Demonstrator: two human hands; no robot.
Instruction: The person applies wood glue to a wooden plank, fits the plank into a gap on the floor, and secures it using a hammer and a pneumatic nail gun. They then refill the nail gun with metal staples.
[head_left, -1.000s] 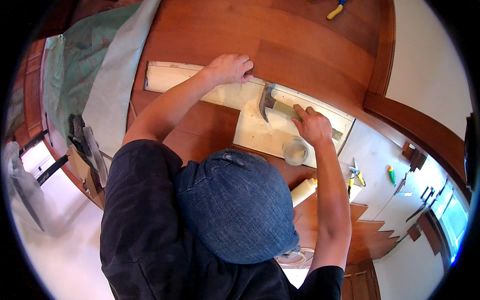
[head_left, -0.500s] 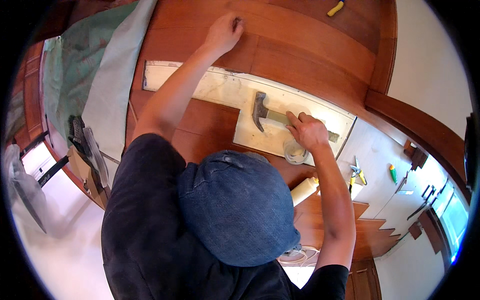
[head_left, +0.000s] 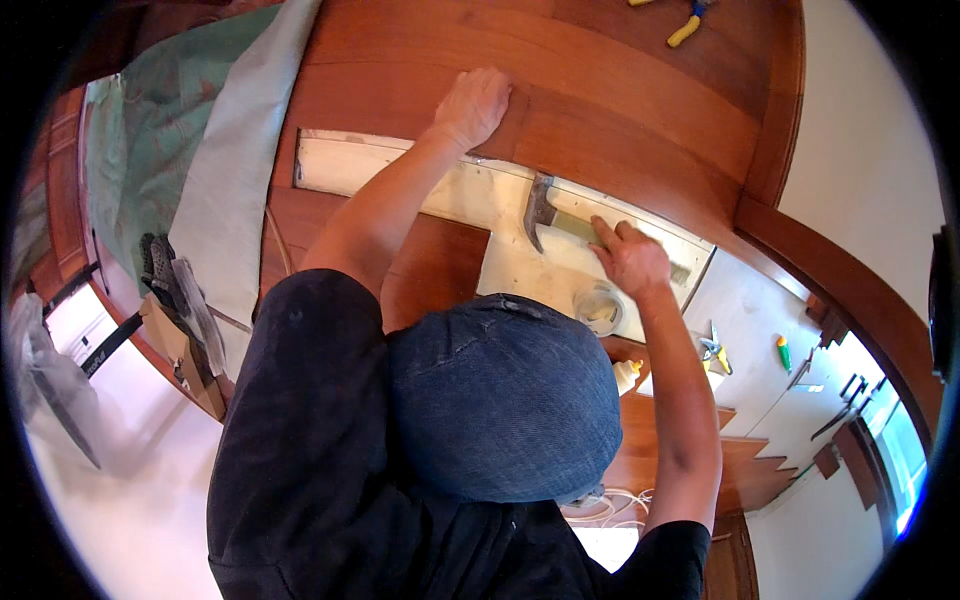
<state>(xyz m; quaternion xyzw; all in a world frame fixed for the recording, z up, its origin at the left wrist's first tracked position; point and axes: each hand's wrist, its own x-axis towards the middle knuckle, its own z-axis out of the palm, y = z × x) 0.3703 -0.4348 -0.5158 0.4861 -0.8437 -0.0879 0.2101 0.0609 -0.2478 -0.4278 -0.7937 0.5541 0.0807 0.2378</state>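
A claw hammer (head_left: 541, 212) with a dark steel head and a pale, worn handle lies across the cream-coloured recess (head_left: 345, 165) cut into the reddish wood boards. Over the handle is my right hand (head_left: 637, 262), its thumb and fingers on either side of it. Beside the wrist stands a clear round tub (head_left: 598, 305). My left hand (head_left: 475, 105) rests, back upward, on the wooden boards (head_left: 610, 110) beyond the recess. Its fingers are curled under, and whatever they may hold is hidden. A cream squeeze bottle (head_left: 627, 374) shows partly beside my right forearm.
Yellow-handled pliers (head_left: 715, 350) and a green-handled tool (head_left: 784, 353) lie at the right. Another yellow-and-blue-handled tool (head_left: 685, 30) is at the far edge. A grey sheet (head_left: 235, 150) covers the left side. My blue cap (head_left: 505, 400) hides the near area.
My left hand has come nearer and turned its back upward against the boards. The hammer has shifted slightly farther away and rightward under my right hand. The view has moved a little.
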